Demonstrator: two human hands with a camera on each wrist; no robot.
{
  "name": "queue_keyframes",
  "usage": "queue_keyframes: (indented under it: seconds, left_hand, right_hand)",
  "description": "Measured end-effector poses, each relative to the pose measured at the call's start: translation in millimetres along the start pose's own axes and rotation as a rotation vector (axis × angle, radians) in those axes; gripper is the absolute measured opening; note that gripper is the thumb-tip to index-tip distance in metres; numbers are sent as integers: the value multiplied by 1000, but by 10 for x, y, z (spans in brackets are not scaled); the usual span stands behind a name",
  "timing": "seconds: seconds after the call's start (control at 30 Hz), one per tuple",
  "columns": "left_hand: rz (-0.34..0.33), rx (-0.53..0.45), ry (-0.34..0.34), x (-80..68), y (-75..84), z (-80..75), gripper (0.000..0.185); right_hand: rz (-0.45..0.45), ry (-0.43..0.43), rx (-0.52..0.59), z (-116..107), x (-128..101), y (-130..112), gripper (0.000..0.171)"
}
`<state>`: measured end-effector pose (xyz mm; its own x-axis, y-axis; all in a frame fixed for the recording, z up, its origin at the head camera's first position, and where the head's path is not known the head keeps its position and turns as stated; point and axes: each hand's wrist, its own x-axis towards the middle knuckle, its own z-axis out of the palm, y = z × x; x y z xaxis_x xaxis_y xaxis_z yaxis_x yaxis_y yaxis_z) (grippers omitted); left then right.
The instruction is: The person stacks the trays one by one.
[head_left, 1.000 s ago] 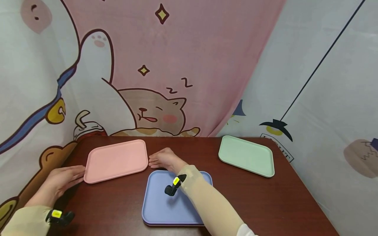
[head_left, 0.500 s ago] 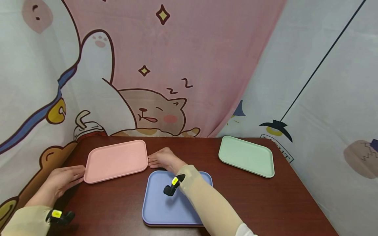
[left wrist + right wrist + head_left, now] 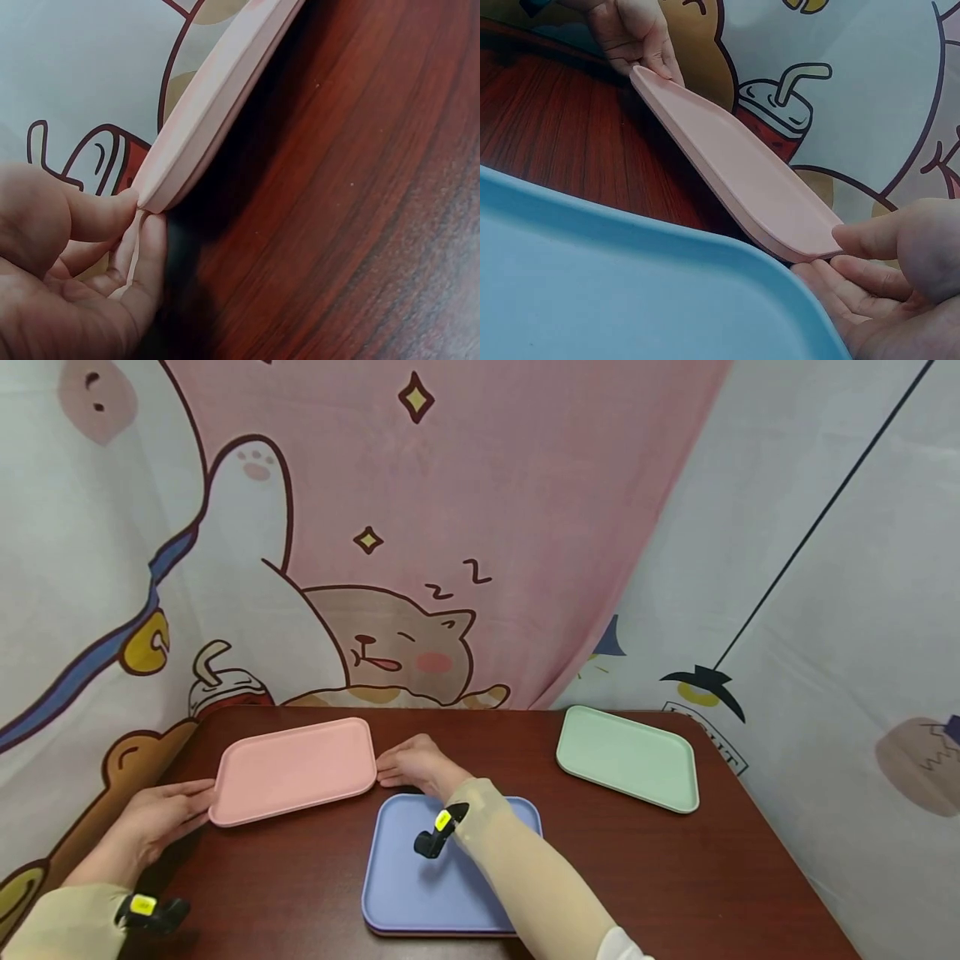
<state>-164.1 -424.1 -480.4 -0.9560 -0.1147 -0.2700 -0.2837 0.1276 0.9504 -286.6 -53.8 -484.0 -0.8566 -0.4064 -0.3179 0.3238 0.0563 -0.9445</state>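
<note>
Lift is just beginning on the pink tray [image 3: 294, 768]: compared with a second ago, its left end is shifted slightly and raised off the table [image 3: 675, 868], while both hands are kept at its short edges. The left hand [image 3: 153, 818] is pinched on the left rim, thumb above and fingers below; the right hand [image 3: 416, 764] is pinched likewise on the right rim. Nothing is held in the pink tray. The blue tray [image 3: 420, 893] nearby and the green tray [image 3: 626, 758], well apart, are also seen bare.
</note>
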Motion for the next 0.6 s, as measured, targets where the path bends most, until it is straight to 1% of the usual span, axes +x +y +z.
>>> queue_keyframes:
  seconds: [0.27, 0.4, 0.6]
  left_hand:
    - [2, 23, -8, -22, 48, -15, 54]
    - [8, 9, -4, -30, 70, -16, 52]
    - [22, -43, -29, -56, 111, -22, 53]
  right_hand:
    - [10, -8, 10, 14, 11, -14, 12]
    - [10, -5, 21, 14, 2, -39, 11]
    - [8, -20, -9, -4, -20, -91, 14]
